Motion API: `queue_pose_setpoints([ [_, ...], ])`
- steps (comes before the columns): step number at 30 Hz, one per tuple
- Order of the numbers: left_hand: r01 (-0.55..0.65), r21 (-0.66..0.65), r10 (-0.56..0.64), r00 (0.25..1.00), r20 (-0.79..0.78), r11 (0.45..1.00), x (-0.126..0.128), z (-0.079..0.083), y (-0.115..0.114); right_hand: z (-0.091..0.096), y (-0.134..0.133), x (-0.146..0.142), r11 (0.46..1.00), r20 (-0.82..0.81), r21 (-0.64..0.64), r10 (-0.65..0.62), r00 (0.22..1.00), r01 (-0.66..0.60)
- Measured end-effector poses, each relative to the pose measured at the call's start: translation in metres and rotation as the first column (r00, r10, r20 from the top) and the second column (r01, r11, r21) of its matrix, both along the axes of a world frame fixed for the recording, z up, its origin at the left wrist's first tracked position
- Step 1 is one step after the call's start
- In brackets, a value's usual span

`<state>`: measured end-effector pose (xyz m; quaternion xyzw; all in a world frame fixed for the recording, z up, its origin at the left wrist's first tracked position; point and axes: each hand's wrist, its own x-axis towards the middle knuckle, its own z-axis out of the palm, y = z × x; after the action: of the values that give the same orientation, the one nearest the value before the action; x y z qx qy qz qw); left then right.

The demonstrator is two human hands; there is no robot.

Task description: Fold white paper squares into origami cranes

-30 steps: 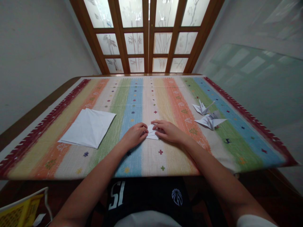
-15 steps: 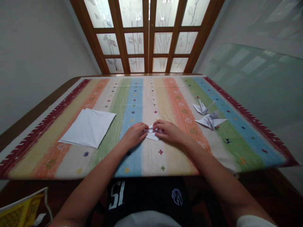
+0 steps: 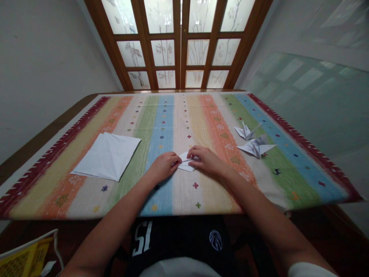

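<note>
A small folded piece of white paper (image 3: 186, 166) lies on the striped tablecloth between my two hands. At its left corner, my left hand (image 3: 165, 166) has its fingers pinched closed on the paper. My right hand (image 3: 203, 158) curls over the right side, thumb and fingers closed on a fold. The fingers cover both ends of the paper, while its layered middle shows. Off to the right sit two folded paper cranes, a farther one (image 3: 245, 132) and a nearer one (image 3: 256, 147). To the left lies a stack of square white paper sheets (image 3: 108, 156).
The striped tablecloth (image 3: 161, 192) covers the table up to its near edge in front of my lap. Beyond the table stand wood-framed glass doors (image 3: 181, 50). A glass panel (image 3: 311, 96) leans along the right wall. A yellow basket (image 3: 24, 256) is low at the left.
My left hand has shifted slightly down and left along the paper. The right hand has barely moved, and more of the paper's upper part shows between the fingers.
</note>
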<state>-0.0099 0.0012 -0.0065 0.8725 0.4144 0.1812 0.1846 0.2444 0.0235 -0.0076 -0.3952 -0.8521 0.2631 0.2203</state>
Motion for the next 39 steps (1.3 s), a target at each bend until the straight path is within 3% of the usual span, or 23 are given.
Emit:
queue_pose_setpoints([
  [9,0.05,0.061,-0.05,0.999,-0.003,0.997,0.006,-0.005,-0.003,-0.004,-0.002,0.001,0.999,0.021,0.05,-0.017,1.0,0.016],
  [17,0.066,0.076,-0.058,0.993,-0.098,0.995,0.007,-0.005,-0.004,-0.001,-0.005,0.002,1.0,-0.003,0.029,-0.012,1.0,0.012],
  [25,0.081,0.072,-0.074,0.993,-0.087,0.994,0.007,0.002,-0.008,0.006,-0.005,0.005,0.99,0.061,0.05,0.125,0.99,-0.128],
  [31,0.09,0.038,-0.089,0.995,-0.04,0.995,0.006,0.006,-0.012,0.013,-0.015,0.003,0.992,0.092,0.101,0.071,0.993,-0.08],
  [39,0.051,0.113,-0.044,0.997,-0.063,0.992,0.009,0.0,-0.007,0.013,-0.012,0.0,0.984,0.154,0.161,0.05,0.987,-0.075],
])
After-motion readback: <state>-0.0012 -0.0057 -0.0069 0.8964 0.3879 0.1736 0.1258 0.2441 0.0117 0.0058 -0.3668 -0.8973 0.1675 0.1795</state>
